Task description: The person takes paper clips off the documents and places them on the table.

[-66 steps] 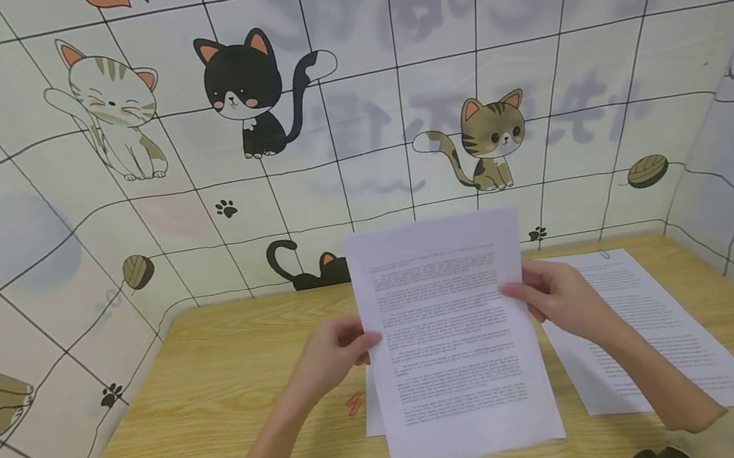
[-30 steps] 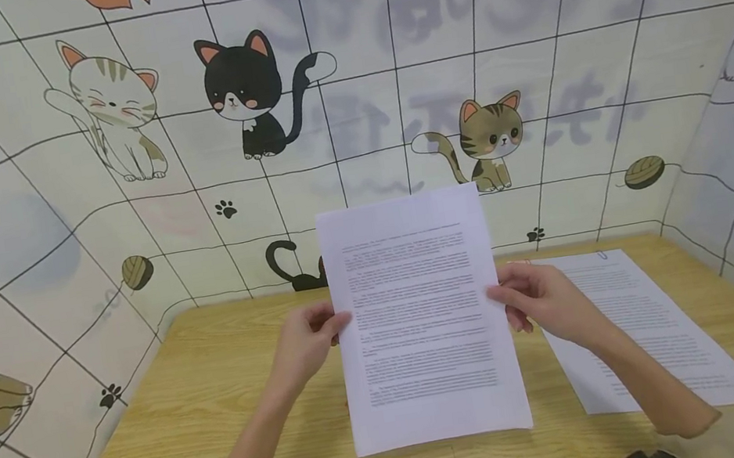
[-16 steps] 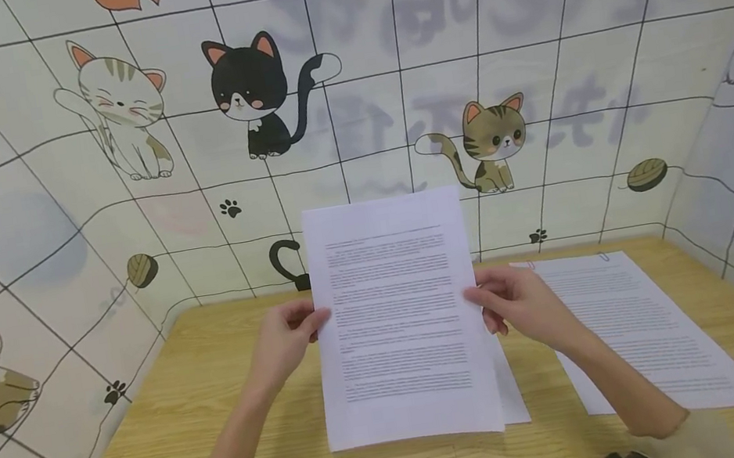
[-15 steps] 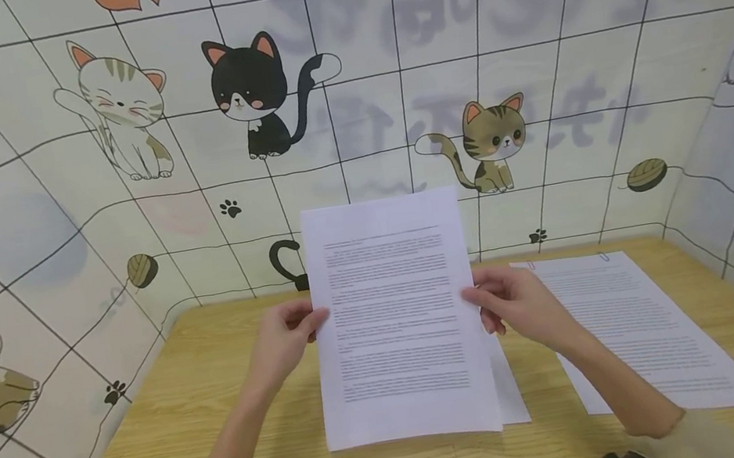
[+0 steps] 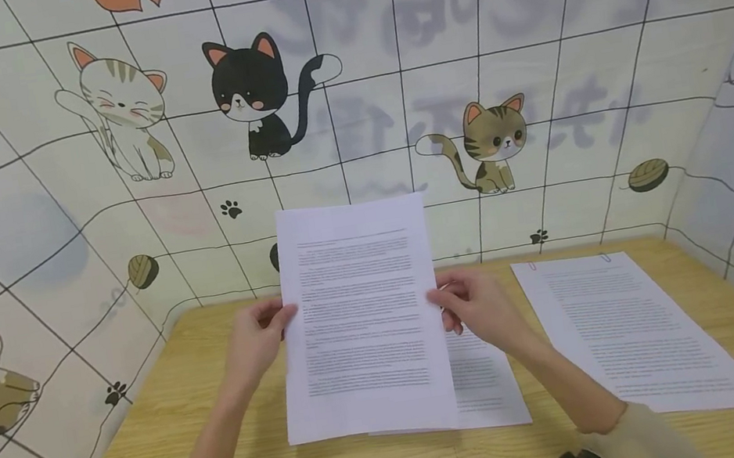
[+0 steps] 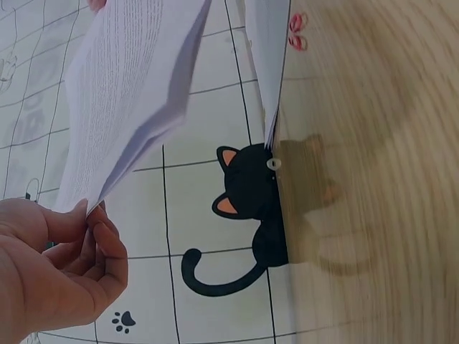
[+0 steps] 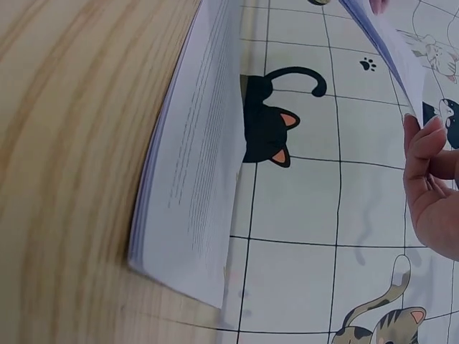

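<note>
Above the table (image 5: pixel 175 424), both hands' grip pinches printed sheets (image 5: pixel 362 317), hiding fingers.

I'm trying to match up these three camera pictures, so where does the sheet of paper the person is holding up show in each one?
Head: held sheet centre, between left hand and right hand.
Left wrist: held sheet upper left, above the fingers.
Right wrist: held sheet top right, only its edge.
Shared landmark: black cat on the wall.

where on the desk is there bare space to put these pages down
Bare wood lies left of the held sheet, from the left hand to the left wall, and in a narrow strip between the middle stack and the right document. The centre and right of the desk are crowded with paper.
</note>
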Action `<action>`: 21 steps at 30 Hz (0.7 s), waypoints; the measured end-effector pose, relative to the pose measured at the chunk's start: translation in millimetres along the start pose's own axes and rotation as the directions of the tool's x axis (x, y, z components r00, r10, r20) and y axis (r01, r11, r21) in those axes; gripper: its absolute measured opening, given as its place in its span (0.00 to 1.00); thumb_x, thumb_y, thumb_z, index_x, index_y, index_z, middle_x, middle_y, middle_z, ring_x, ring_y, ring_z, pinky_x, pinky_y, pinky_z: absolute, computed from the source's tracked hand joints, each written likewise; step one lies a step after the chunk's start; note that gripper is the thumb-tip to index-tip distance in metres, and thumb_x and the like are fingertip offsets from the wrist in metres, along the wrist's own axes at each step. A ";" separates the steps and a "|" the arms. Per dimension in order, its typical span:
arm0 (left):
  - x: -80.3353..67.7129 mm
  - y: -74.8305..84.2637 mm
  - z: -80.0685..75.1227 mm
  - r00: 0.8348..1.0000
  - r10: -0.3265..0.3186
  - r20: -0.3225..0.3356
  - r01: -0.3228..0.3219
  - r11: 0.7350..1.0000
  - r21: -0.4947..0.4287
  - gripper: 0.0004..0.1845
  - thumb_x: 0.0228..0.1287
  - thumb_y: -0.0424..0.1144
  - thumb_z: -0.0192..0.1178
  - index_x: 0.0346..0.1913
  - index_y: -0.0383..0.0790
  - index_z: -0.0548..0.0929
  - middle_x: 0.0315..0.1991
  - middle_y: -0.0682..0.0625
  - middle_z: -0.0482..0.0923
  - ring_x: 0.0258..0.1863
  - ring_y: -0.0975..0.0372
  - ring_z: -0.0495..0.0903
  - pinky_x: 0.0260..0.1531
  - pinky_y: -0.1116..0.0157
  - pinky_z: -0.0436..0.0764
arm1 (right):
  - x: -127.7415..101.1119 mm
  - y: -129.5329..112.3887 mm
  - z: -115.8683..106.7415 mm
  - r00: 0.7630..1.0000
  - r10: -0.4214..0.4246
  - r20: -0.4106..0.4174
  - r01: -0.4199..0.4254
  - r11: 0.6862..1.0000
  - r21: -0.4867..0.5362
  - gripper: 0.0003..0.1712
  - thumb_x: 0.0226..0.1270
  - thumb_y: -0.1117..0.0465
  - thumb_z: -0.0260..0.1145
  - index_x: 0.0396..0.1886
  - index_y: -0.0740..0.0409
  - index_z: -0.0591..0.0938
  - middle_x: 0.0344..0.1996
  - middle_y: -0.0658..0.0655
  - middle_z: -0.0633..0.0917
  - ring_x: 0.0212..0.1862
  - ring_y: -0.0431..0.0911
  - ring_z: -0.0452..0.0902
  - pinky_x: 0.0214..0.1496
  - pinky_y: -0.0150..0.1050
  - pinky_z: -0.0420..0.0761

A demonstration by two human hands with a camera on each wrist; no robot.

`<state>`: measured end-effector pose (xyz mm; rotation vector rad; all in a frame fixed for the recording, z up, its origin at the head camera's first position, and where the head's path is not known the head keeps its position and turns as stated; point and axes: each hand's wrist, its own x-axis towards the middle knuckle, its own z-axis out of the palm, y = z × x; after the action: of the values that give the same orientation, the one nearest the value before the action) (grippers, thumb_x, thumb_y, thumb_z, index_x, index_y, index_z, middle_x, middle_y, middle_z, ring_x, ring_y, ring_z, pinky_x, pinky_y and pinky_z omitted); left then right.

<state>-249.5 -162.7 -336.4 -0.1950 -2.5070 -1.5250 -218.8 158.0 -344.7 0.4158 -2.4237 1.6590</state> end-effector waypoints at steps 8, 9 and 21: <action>7.3 -9.1 -17.4 0.999 -0.021 -0.037 0.023 0.998 0.062 0.13 0.73 0.36 0.60 0.52 0.28 0.83 0.39 0.40 0.83 0.36 0.56 0.77 0.32 0.70 0.75 | 6.4 -5.7 20.8 0.998 0.016 0.065 -0.018 0.999 0.034 0.13 0.71 0.70 0.64 0.51 0.72 0.78 0.23 0.55 0.83 0.22 0.44 0.75 0.25 0.33 0.77; 8.2 -10.3 -19.6 0.999 -0.019 -0.038 0.022 0.997 0.074 0.14 0.74 0.36 0.60 0.52 0.27 0.83 0.40 0.40 0.82 0.36 0.56 0.77 0.33 0.70 0.75 | 7.2 -6.1 23.7 0.997 0.023 0.072 -0.026 0.999 0.035 0.12 0.71 0.70 0.64 0.51 0.71 0.78 0.24 0.55 0.83 0.22 0.44 0.75 0.25 0.33 0.77; 14.6 -25.3 -44.9 0.997 -0.033 -0.066 0.043 0.985 0.166 0.14 0.74 0.34 0.58 0.54 0.26 0.82 0.40 0.39 0.81 0.36 0.54 0.75 0.30 0.69 0.73 | 22.1 -6.7 59.6 0.986 0.118 0.122 -0.129 0.988 0.086 0.10 0.71 0.68 0.63 0.48 0.68 0.79 0.21 0.54 0.83 0.23 0.45 0.78 0.34 0.38 0.81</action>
<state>-264.5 -214.1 -334.7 -0.0720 -2.5858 -1.3030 -236.7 97.4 -353.9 0.3931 -2.5081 1.8553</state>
